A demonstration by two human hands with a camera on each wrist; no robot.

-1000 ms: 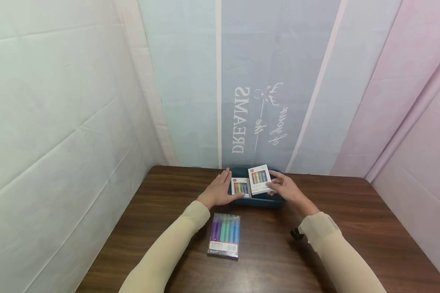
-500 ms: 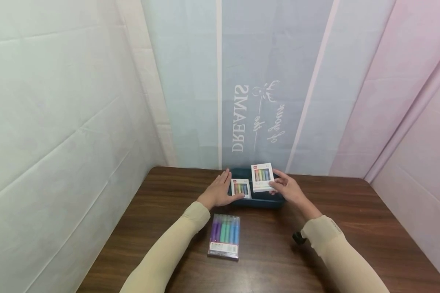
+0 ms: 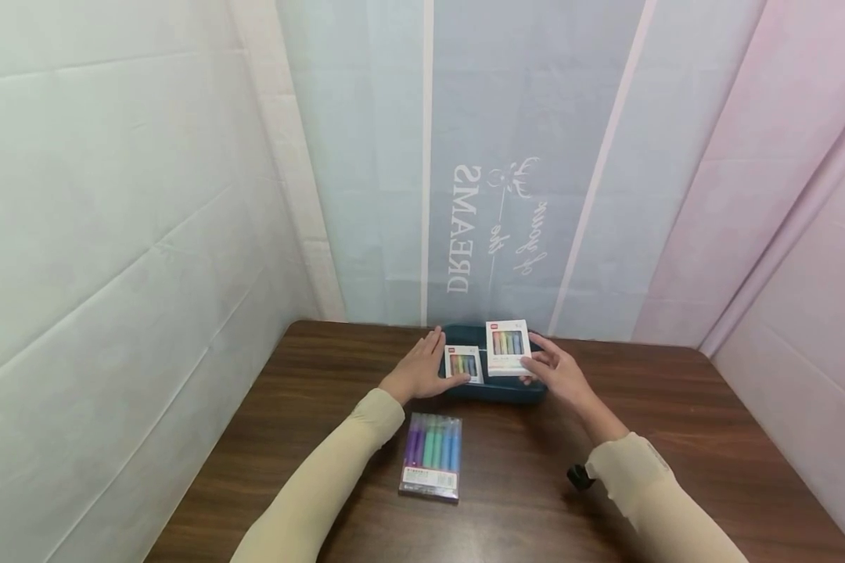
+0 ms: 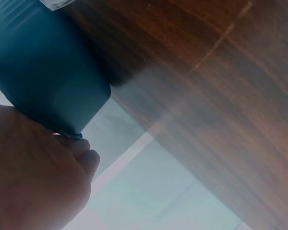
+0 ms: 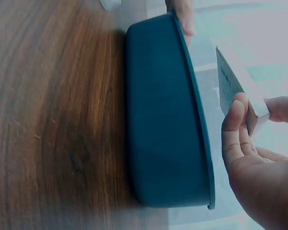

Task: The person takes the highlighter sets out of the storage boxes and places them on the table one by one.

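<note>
While the right hand (image 3: 559, 374) was held over the right end of the dark teal tray (image 3: 496, 389), a white box of coloured pens (image 3: 508, 347) was pinched between its thumb and fingertips. That box was kept above the tray's rim, tilted, and from the right wrist view its edge (image 5: 240, 88) was seen clear of the tray wall (image 5: 158, 120), with the fingers (image 5: 235, 134) curled at its lower corner. A second, smaller white box (image 3: 462, 363) was seen lying in the left part of the tray, just beside the held one. The left hand (image 3: 422, 370) was laid against the tray's left end, fingers fairly straight along the rim and the thumb reaching towards the smaller box; nothing was gripped by it. From the left wrist view the palm (image 4: 33, 172) was pressed close to the tray's rounded corner (image 4: 48, 81), though how the fingertips lay could not be told there. Nearer the person, a clear packet of highlighters (image 3: 431, 456), purple through blue, was left flat on the brown wooden table (image 3: 711, 438), well apart from the tray. Both forearms were covered by beige sleeves (image 3: 324, 485), and a small black object (image 3: 578, 476) was seen at the right wrist.
</note>
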